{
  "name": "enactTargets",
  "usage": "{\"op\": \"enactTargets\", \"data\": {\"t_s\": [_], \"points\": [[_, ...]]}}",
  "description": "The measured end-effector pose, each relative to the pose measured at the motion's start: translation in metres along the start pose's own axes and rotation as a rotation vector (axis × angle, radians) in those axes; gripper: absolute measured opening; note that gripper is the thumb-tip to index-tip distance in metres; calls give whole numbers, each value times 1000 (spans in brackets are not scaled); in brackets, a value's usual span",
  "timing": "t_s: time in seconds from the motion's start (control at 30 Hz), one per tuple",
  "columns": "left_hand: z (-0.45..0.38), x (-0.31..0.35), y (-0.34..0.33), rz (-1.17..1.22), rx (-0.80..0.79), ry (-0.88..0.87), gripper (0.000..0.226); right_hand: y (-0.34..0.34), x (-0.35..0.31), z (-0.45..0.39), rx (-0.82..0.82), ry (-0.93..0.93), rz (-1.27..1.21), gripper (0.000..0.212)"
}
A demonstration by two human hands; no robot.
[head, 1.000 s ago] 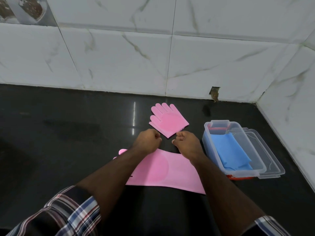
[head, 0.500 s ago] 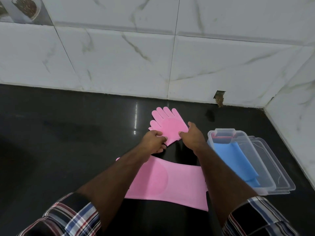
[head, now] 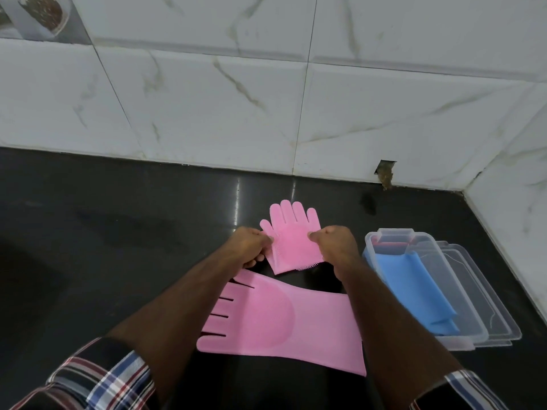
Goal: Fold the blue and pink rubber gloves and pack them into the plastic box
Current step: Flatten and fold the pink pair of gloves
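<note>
Hands meet at a folded pink glove (head: 291,241) on the dark tabletop (head: 118,232): the left hand (head: 251,247) pinches its left edge near the thumb, fingers curled round the rubber, and the right hand (head: 334,247) grips its right edge, fingers curled in the same way. That glove lies with its finger ends pointing toward the tiled wall (head: 266,99), and a row of small bristles shows along its near folded edge. Closer to the person a second pink glove (head: 284,324) lies flat and unfolded, its finger ends pointing left and its cuff to the right, partly under both forearms; it sits just beside the folded one, and whether the two touch cannot be told. To the right stands the clear plastic box (head: 384,235), open, with a folded blue glove (head: 414,291) lying inside along its length and something red at its far end, too unclear to name. The box's clear lid (head: 485,291) lies against the box on the right side, partly under it as far as can be seen. Checked sleeves (head: 103,377) cover the person's arms near the bottom corners. A small broken gap (head: 385,173) shows at the foot of the wall above the box
</note>
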State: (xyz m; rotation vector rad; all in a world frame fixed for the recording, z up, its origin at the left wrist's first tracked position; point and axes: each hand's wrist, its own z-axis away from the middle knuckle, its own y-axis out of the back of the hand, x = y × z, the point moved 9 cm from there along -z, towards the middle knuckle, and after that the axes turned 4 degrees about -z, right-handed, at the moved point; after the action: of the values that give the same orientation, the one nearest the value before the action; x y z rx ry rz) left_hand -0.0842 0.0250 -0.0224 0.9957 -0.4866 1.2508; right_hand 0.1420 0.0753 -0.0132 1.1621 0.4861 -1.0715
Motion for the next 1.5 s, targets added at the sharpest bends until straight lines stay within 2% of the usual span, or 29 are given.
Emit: {"op": "enactTargets", "data": {"t_s": [0.17, 0.33, 0.4, 0.5, 0.63, 0.7, 0.77, 0.87, 0.93, 0.97, 1.03, 1.1, 1.13, 1.2, 1.27, 1.3, 1.4, 1.5], "points": [[1, 17, -10, 149, -6, -112, 15, 3, -4, 4, 13, 63, -54, 11], [5, 13, -22, 339, 12, -12, 20, -1, 0, 12, -56, 77, -102, 7], [8, 12, -25, 446, 1, 46, 10, 5, -1, 20, -17, 114, -79, 11], [13, 22, -29, 581, -18, 73, 8, 16, -10, 44, 77, 282, -64, 24], [28, 55, -45, 777, -126, 43, 10, -1, -18, 78, -100, 365, -227, 53], [37, 66, -48, 881, -188, 50, 8, 6, -29, 84, -45, 428, -252, 66], [41, 68, -39, 952, -220, 28, 10, 19, -42, 87, 69, 498, -205, 58], [48, 52, -20, 967, -240, -5, 13, 30, -67, 99, 237, 706, -9, 26], [50, 28, -3, 865, -179, 0, 15, 23, -74, 106, 291, 884, 201, 23], [52, 14, 7, 753, -134, 8, 16, 13, -70, 104, 244, 917, 311, 27], [54, -12, 30, 488, -14, 12, 15, -12, -49, 94, -29, 808, 406, 32], [53, -31, 60, 288, 192, -3, 18, -28, -21, 93, -309, 603, 282, 24], [54, -36, 73, 201, 300, -11, 18, -25, -16, 94, -307, 554, 190, 20], [55, -31, 86, 60, 414, -77, 22, -1, -9, 86, -86, 510, 93, 18], [51, -15, 80, -54, 398, -197, 25, 23, -2, 78, 122, 454, 166, 22], [47, -7, 73, -117, 377, -250, 27, 27, 3, 74, 145, 413, 231, 29], [41, 16, 45, -359, 282, -382, 41, 15, 13, 66, -21, 354, 361, 58], [35, 18, 10, -809, 119, -364, 75, 8, 16, 64, -43, 384, 472, 68]]}}
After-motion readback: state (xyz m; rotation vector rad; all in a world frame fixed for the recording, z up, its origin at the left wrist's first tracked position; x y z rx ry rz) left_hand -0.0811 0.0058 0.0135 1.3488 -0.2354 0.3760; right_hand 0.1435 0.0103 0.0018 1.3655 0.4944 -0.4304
